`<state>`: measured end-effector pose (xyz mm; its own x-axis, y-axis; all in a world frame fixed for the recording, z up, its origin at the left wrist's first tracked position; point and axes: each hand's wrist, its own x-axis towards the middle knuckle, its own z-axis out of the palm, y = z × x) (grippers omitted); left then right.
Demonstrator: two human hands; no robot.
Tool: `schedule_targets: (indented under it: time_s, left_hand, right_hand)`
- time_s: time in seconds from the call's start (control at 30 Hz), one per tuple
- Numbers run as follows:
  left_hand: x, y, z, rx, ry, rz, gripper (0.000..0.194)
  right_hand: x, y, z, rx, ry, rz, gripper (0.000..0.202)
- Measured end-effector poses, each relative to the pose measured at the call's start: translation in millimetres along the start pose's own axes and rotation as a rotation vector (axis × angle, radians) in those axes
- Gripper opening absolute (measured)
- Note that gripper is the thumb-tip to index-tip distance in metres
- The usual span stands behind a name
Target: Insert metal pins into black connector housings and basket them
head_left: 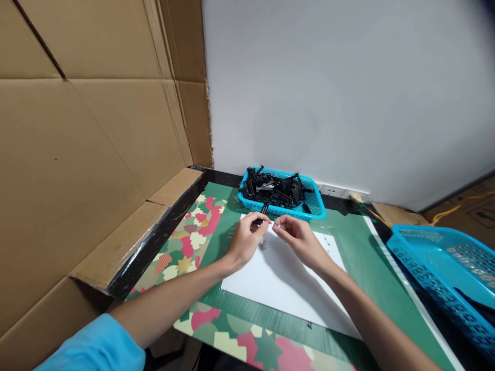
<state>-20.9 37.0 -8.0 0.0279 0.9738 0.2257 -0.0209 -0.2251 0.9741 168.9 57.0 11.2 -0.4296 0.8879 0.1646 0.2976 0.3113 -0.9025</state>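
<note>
Over a white sheet point(286, 278), my left hand point(249, 237) is closed around a black plastic part point(264, 208), whose end sticks up past the fingers. Close by on the right, my right hand point(297, 237) pinches something small and pale at its fingertips, too small to make out. The fingertips of both hands are near each other but apart. Beneath my left hand, a little group of tiny dark pieces point(262, 244) lies on the sheet. Just beyond the hands, a blue basket point(317, 205) holds many black plastic parts point(274, 188).
A larger blue basket point(425, 247) stands at the right with a dark item inside. Cardboard point(77, 154) walls the left side, and a pale wall point(328, 93) rises behind. A socket strip point(332, 190) and a yellow cable point(444, 212) are at the back right.
</note>
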Motion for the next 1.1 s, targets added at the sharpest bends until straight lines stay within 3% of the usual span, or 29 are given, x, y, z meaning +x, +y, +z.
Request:
schedule_targets:
  time_s: [0.23,0.47,0.7,0.9,1.1]
  left_hand:
    - [-6.7,3.5,7.9,-0.017,-0.139,0.028,0.031]
    - [-14.5,9.2,10.5,-0.035,-0.249,0.0,0.034]
    - [-18.4,8.5,10.5,-0.054,-0.395,-0.056,0.037]
    - [-20.2,7.6,13.5,-0.043,-0.317,-0.066,0.035]
    - [-22.0,6.0,18.2,-0.032,-0.242,-0.074,0.029]
  right_hand:
    - [-10.2,-7.6,-6.0,0.127,0.052,0.014,0.035]
    - [-27.3,-15.4,-9.9,0.085,0.064,-0.014,0.03]
    - [-43.2,-16.3,-9.9,-0.371,0.071,-0.213,0.017]
    - [-57.1,-7.4,7.9,-0.46,0.248,-0.222,0.013]
    - [-60.8,-13.9,24.5,-0.339,0.302,-0.123,0.018]
